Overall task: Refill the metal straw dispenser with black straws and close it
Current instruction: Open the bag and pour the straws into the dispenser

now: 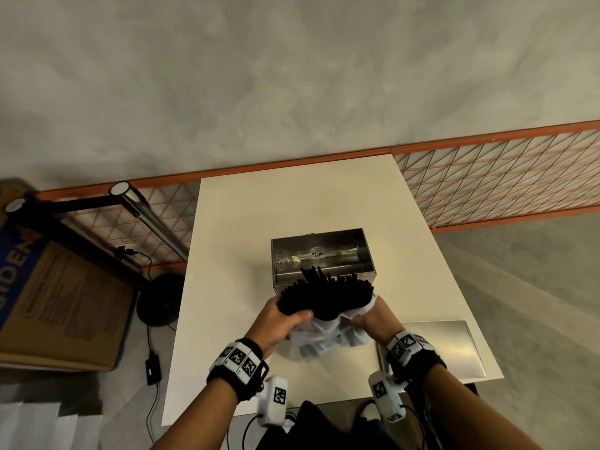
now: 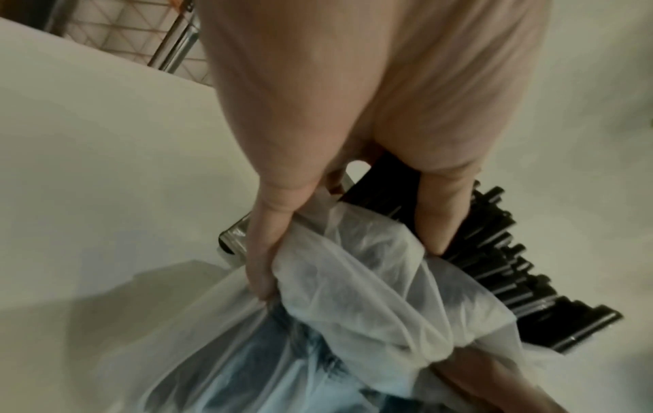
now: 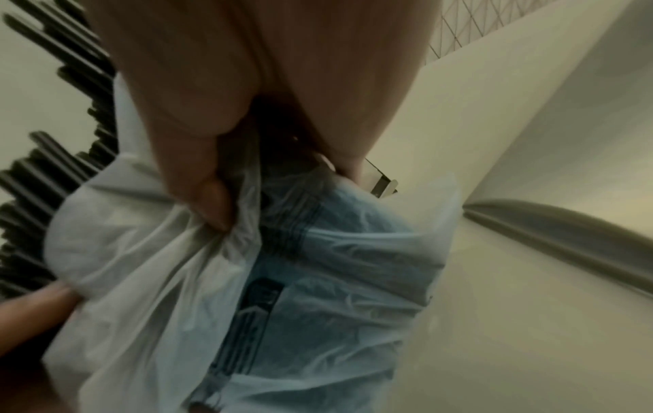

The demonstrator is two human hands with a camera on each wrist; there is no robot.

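- Grey concrete floor and an orange wire-mesh rack (image 1: 506,177) surround a white table (image 1: 246,222) in the head view; a cardboard box (image 1: 61,303) sits on the floor to the left.
- On the table stands the metal straw dispenser (image 1: 321,258), open at the top, its inside bare metal. Its flat metal lid (image 1: 438,347) lies apart on the table's right near corner.
- Just in front of the dispenser, both hands hold a bundle of black straws (image 1: 324,297) partly in a clear plastic bag (image 1: 321,339); the straw ends fan toward the dispenser's near rim.
- Head view: left hand (image 1: 282,319) is wrapped round the bundle's left side, right hand (image 1: 373,316) grips the bag at the right.
- Left wrist view: the left hand (image 2: 353,125) has thumb and fingers curled over the bag (image 2: 371,293) and the straws (image 2: 512,273).
- Right wrist view: the right hand (image 3: 247,97) pinches a gathered fold of the bag (image 3: 282,279); straws (image 3: 42,181) stick out at left, and the lid's edge (image 3: 565,229) shows at right.
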